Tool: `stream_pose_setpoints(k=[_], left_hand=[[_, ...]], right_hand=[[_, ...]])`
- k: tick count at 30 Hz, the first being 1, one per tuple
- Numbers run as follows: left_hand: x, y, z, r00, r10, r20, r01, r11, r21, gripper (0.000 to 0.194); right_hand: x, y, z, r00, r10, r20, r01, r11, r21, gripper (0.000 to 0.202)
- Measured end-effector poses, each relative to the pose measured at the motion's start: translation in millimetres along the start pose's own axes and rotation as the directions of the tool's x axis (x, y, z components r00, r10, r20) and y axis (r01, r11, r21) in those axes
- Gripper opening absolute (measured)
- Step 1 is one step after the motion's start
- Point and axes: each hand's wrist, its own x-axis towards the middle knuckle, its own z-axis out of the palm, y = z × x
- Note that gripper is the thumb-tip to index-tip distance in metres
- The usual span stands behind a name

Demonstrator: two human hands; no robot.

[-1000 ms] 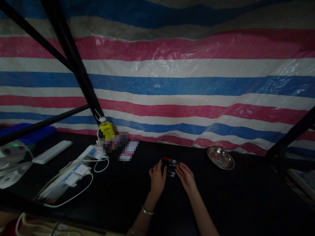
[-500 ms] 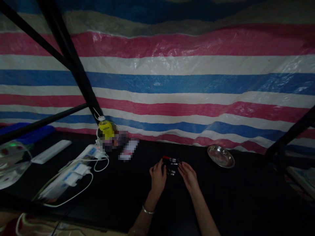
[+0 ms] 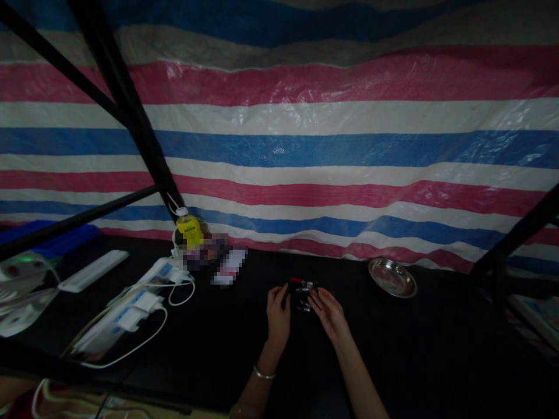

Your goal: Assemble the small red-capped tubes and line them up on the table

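Observation:
My left hand (image 3: 278,311) curls its thumb and fingers at the left end of a dark pen-like stick (image 3: 301,289) with a silvery marking. My right hand (image 3: 328,311) pinches at the right end of the same stick. Just beyond it lies a red and black pen-like stick (image 3: 299,281). Another dark stick with a shiny marking (image 3: 303,307) rests on the table between the hands. The sticks are small and dim, so their exact kind cannot be made out.
A round metal dish (image 3: 393,278) stands at the right on the black table (image 3: 209,343). To the left are a power strip (image 3: 140,308) with white cables, a long white bar (image 3: 94,271) and a yellow bottle (image 3: 190,230). A striped plastic sheet (image 3: 305,151) hangs behind.
My right hand has shifted left, nearer my left hand, and its fingertips now meet the nearer dark stick. The left hand has moved very little.

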Motion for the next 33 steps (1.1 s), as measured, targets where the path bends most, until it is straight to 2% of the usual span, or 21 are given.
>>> stream_pose_setpoints(k=[6, 10, 25, 29, 33], left_hand=[[3.8, 5.8, -8.7, 0.993, -0.061, -0.097, 0.06, 0.998, -0.011, 0.026], [5.5, 9.2, -12.2, 0.988, -0.075, -0.138, 0.071, 0.997, -0.032, 0.026], [4.4, 14.0, -13.4, 0.989, -0.036, -0.143, 0.027, 0.998, -0.063, 0.027], [4.2, 15.2, -14.4, 0.991, -0.027, -0.131, 0.021, 0.998, -0.053, 0.026], [3.9, 16.0, -15.0, 0.996, -0.011, -0.091, 0.008, 0.999, -0.041, 0.025]], right_hand=[[-2.9, 1.4, 5.0, 0.998, 0.022, 0.065, -0.023, 1.0, 0.014, 0.027], [-0.9, 1.5, 4.0, 0.999, -0.009, 0.038, 0.01, 1.0, -0.012, 0.027], [-5.2, 2.1, 10.3, 1.0, 0.002, -0.008, -0.003, 0.996, -0.085, 0.034], [-6.1, 3.1, 10.2, 0.997, -0.067, -0.024, 0.063, 0.988, -0.14, 0.034], [-9.2, 1.7, 14.9, 0.979, -0.204, -0.015, 0.187, 0.922, -0.34, 0.031]])
